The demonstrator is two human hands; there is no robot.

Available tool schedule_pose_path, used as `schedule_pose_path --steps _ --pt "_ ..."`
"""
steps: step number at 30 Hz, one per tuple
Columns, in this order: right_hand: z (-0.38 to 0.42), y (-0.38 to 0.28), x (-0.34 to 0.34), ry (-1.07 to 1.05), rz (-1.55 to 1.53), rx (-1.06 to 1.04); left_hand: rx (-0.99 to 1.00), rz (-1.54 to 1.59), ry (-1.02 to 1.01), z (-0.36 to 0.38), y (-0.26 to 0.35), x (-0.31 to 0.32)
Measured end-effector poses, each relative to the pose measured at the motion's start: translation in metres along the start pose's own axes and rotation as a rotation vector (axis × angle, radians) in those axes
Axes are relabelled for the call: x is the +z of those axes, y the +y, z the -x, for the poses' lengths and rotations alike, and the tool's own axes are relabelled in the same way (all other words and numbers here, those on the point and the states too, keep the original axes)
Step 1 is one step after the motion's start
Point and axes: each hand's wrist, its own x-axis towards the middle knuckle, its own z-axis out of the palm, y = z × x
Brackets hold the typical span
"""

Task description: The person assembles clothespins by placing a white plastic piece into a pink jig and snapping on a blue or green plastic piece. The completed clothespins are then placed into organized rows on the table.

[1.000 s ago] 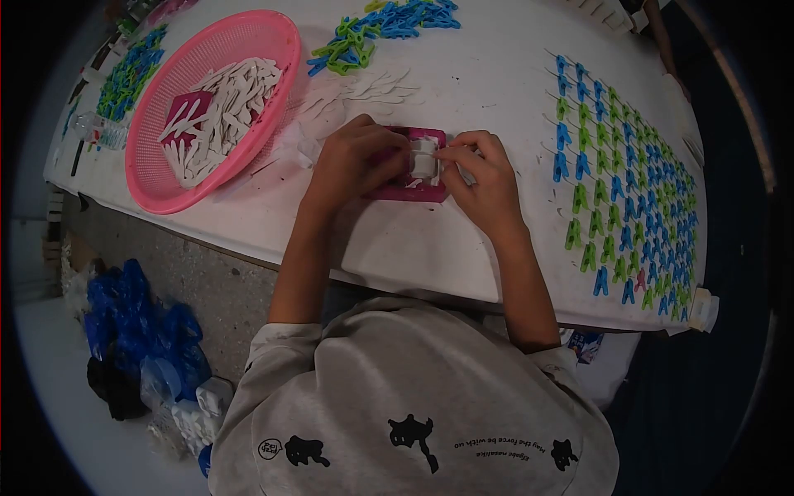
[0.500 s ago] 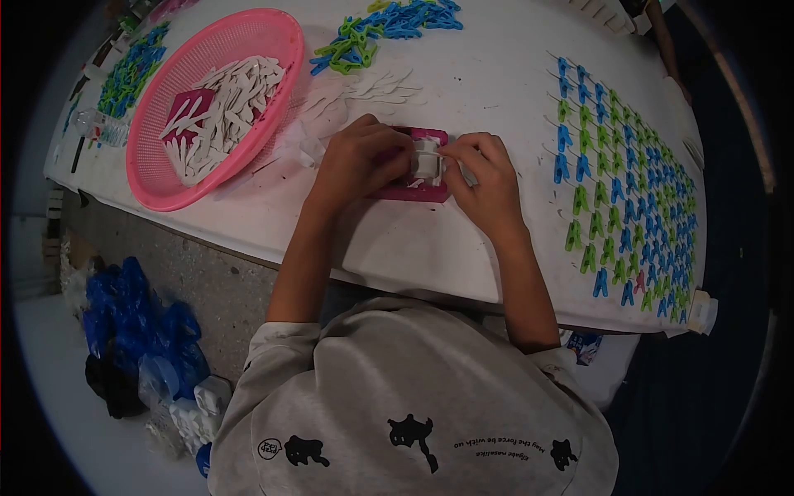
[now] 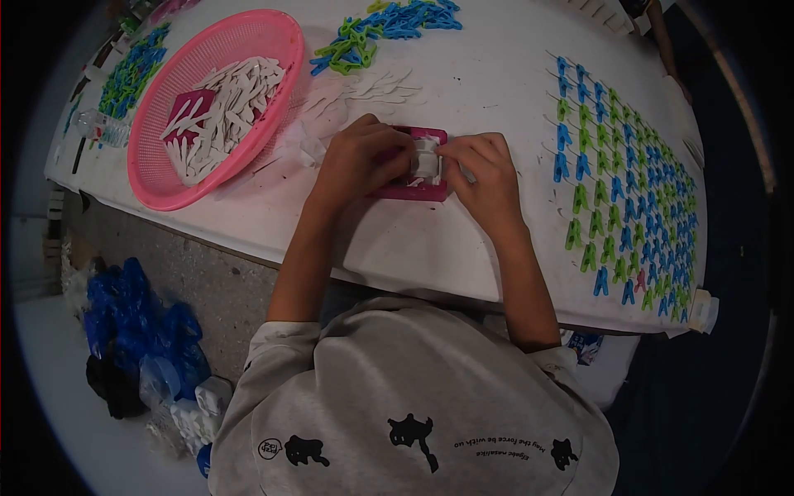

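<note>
A magenta tray (image 3: 420,194) lies on the table between my hands, with a small whitish piece (image 3: 426,162) in it whose kind I cannot make out. My left hand (image 3: 364,159) rests over the tray's left part, fingers curled together at the whitish piece's left side. From the right, my right hand (image 3: 483,172) reaches in with thumb and forefinger pinched close to the piece's right edge. What sits between the fingertips of either hand is too small or hidden to name.
A pink basket (image 3: 285,78) of white strips (image 3: 227,116) stands at left. Loose strips (image 3: 376,87) lie behind my hands. Blue and green clips (image 3: 405,21) are heaped at the back, and rows of clips holding thin pieces (image 3: 624,198) cover the right. Another person's arm (image 3: 662,41) shows far right.
My right fingertips have shifted very slightly at the whitish piece. My left hand and the tray stay where they were.
</note>
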Motion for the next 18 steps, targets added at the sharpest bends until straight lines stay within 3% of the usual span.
schedule_pose_path --steps 18 --pt "-0.0006 -0.0013 0.0012 -0.003 0.006 0.011 -0.032 0.009 -0.045 0.0007 0.0012 -0.0004"
